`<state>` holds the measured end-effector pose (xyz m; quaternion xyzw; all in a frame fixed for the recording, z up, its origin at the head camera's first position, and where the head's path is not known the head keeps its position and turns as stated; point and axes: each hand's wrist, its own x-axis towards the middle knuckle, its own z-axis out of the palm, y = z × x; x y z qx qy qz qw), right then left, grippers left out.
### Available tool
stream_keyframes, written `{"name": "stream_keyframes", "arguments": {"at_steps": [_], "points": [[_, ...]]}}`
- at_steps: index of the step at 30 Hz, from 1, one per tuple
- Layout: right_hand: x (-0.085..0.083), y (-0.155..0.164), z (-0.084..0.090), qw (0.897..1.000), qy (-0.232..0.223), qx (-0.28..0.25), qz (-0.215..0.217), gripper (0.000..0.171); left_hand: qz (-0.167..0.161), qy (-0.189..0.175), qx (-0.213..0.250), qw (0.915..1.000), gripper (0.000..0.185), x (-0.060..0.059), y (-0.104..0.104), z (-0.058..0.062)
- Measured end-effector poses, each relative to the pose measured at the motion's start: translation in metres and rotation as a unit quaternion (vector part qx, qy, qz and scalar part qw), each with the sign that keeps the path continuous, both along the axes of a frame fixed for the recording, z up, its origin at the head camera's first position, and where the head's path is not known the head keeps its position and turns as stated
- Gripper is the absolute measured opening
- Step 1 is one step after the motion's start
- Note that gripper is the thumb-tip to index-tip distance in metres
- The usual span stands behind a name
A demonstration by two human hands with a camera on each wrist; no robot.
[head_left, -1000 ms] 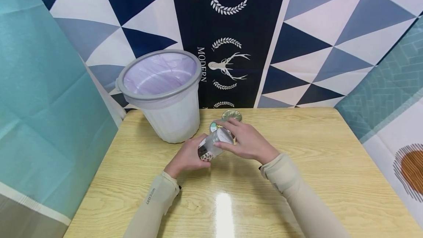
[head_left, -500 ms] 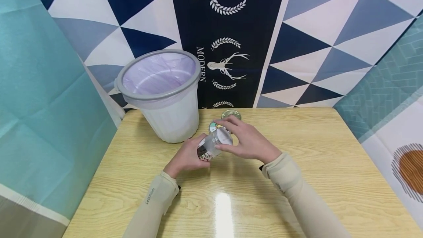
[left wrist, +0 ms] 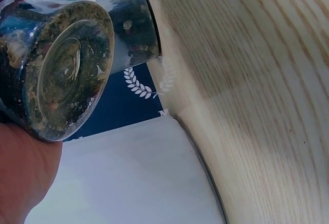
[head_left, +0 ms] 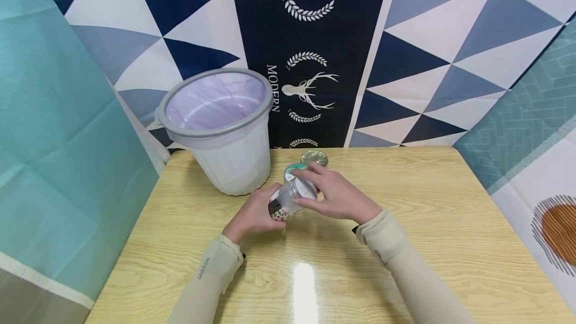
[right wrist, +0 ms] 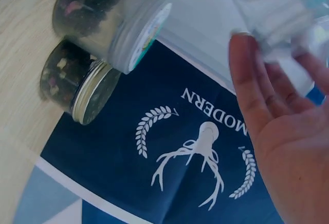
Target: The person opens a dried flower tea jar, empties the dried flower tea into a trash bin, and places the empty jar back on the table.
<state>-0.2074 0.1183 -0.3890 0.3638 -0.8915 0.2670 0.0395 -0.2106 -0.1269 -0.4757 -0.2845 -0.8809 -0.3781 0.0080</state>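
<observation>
My left hand point(head_left: 256, 211) grips a clear jar point(head_left: 280, 204) with dark contents, tilted so its lid end leans toward the right hand. Its round glass base point(left wrist: 67, 80) faces the left wrist camera. With thumb and fingers spread on either side, my right hand point(head_left: 335, 194) holds the whitish lid point(head_left: 307, 188). In the right wrist view the jar point(right wrist: 272, 3) is blurred at the top. Just behind stands a second jar with a green-and-white printed lid point(head_left: 292, 170), partly hidden by the right fingers. Beyond it is a gold-lidded jar point(head_left: 314, 157).
A white waste bin point(head_left: 234, 164) with a grey rim and lilac liner stands at the back left of the wooden table point(head_left: 405, 244). Patterned cloth point(head_left: 324, 39) hangs behind the table, with a teal sheet point(head_left: 81, 134) to the left.
My right fingers have shifted slightly around the lid, showing more of the green printed lid behind. The left hand and the jar stay nearly in place.
</observation>
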Motion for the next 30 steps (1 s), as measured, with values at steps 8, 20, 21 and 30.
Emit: {"name": "stream_keyframes", "arguments": {"at_steps": [8,20,21,30], "points": [[-0.001,0.004,0.002,1.0,-0.007,-0.021,0.0,0.072,0.002,-0.003,0.0,1.0,0.067,0.0,0.0,0.002],[-0.001,0.003,0.003,1.0,-0.025,0.004,0.002,0.064,0.003,0.005,-0.007,1.0,0.066,0.0,0.001,0.001],[-0.001,0.005,0.005,0.999,-0.031,0.0,0.01,0.063,0.003,0.003,-0.007,1.0,0.066,0.0,0.001,0.001],[-0.001,0.018,0.008,0.998,-0.037,-0.049,0.032,0.059,0.005,-0.014,0.004,0.9999,0.065,0.0,-0.001,0.002]]}}
